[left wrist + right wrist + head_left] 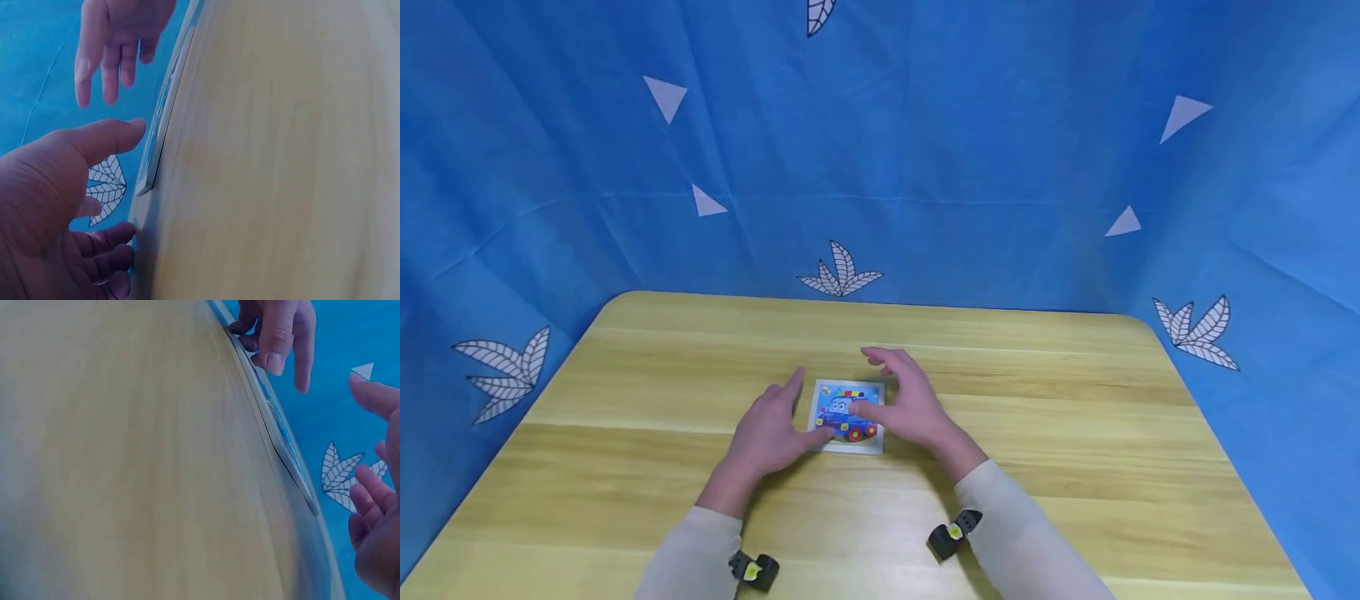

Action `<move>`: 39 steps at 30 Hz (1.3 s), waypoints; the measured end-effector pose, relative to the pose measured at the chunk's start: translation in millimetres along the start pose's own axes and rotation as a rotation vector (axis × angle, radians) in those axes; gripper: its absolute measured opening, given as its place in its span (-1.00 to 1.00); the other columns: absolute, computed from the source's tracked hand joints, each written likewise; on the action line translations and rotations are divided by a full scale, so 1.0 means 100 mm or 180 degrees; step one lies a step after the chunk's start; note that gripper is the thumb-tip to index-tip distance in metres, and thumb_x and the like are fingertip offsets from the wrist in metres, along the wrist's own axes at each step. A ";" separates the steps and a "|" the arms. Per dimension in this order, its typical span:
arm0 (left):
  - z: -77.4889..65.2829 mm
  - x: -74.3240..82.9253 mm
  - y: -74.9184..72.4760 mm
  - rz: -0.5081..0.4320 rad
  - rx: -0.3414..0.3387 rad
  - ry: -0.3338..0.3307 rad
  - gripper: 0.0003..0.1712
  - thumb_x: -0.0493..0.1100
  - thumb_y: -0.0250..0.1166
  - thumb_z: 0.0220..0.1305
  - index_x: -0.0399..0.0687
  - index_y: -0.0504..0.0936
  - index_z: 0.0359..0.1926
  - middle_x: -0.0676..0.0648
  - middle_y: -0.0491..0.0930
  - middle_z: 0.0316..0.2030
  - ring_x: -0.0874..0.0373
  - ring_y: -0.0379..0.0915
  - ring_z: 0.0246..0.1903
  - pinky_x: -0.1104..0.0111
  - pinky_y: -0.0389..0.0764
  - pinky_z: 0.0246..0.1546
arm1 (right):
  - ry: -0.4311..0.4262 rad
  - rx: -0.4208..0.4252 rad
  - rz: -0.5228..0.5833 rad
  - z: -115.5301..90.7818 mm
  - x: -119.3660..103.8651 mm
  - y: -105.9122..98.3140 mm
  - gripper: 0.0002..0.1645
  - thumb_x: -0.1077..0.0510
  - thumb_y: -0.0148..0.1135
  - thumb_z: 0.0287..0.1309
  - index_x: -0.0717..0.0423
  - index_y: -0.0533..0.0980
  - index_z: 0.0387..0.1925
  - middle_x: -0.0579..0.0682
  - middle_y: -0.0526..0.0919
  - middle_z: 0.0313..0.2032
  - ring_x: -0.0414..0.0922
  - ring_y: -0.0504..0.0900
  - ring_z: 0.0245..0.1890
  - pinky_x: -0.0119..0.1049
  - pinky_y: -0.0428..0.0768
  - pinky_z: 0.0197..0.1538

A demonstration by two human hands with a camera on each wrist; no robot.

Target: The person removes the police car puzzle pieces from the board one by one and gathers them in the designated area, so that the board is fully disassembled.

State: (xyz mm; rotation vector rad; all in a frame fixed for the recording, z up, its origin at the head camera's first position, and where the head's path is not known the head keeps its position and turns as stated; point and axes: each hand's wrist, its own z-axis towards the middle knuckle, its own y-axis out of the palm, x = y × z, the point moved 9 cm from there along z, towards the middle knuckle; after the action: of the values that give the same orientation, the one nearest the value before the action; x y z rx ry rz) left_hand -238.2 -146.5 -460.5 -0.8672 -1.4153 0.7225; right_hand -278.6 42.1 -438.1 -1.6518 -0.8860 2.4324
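A flat square picture puzzle [844, 425] with a light border and a blue cartoon car lies on the wooden table in the head view. My left hand [769, 432] is at its left side, index finger stretched forward and thumb over the lower left corner. From the right, my right hand [912, 405] hovers with its thumb across the picture and fingers spread past the upper right corner. In the left wrist view the thin edge of the puzzle [164, 119] shows beside the left thumb. Neither hand grips anything.
The wooden table [1045, 433] has rounded far corners. A blue curtain [970, 167] with white triangles and leaf prints hangs behind it and along both sides. Each sleeved wrist wears a small black camera [946, 540] on a strap.
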 end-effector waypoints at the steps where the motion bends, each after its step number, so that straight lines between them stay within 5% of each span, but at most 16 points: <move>1: 0.01 0.01 0.01 0.0007 0.0005 0.0023 0.26 0.28 0.49 0.02 -0.15 0.07 0.56 -0.40 0.32 0.31 -0.34 0.26 0.27 -0.19 0.32 0.16 | -0.0012 -0.0025 -0.0008 0.02 0.00 0.02 -0.07 -0.06 0.56 0.00 -0.03 0.37 0.40 0.10 0.46 0.21 0.09 0.44 0.13 0.05 0.44 0.11; 17: 0.05 0.07 0.08 0.0339 0.0040 0.0217 0.16 0.34 0.48 -0.01 -0.13 0.28 0.49 -0.27 0.50 0.07 -0.16 0.45 -0.04 -0.02 0.46 -0.03 | 0.0178 -0.0366 -0.0271 0.25 0.14 0.32 -0.26 -0.04 0.55 0.03 -0.02 0.49 0.24 -0.10 0.50 0.06 -0.12 0.46 0.05 -0.10 0.45 0.12; 24: 0.05 0.06 0.08 0.0382 -0.0070 0.0170 0.10 0.36 0.48 -0.02 -0.08 0.38 0.45 -0.13 0.45 -0.12 0.01 0.32 -0.23 0.15 0.39 -0.25 | 0.0056 -0.0433 -0.0577 0.31 0.15 0.40 -0.30 -0.12 0.55 -0.01 -0.08 0.55 0.18 -0.18 0.52 0.03 -0.17 0.45 0.04 -0.11 0.39 0.13; 39: 0.08 0.04 0.12 0.0502 -0.0216 0.0131 0.16 0.48 0.42 -0.05 0.00 0.32 0.47 -0.07 0.30 -0.28 0.04 0.19 -0.33 0.23 0.21 -0.37 | 0.0023 -0.0564 -0.1043 0.33 0.15 0.47 -0.33 -0.24 0.56 -0.10 -0.16 0.59 0.08 -0.23 0.57 -0.03 -0.17 0.43 -0.02 -0.12 0.22 -0.04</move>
State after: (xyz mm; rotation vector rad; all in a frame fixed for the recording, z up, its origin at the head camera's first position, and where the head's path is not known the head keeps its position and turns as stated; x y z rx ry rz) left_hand -245.1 -136.6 -469.1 -1.0500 -1.3517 0.7746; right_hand -301.9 -5.7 -465.7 -1.4261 -1.2890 2.1796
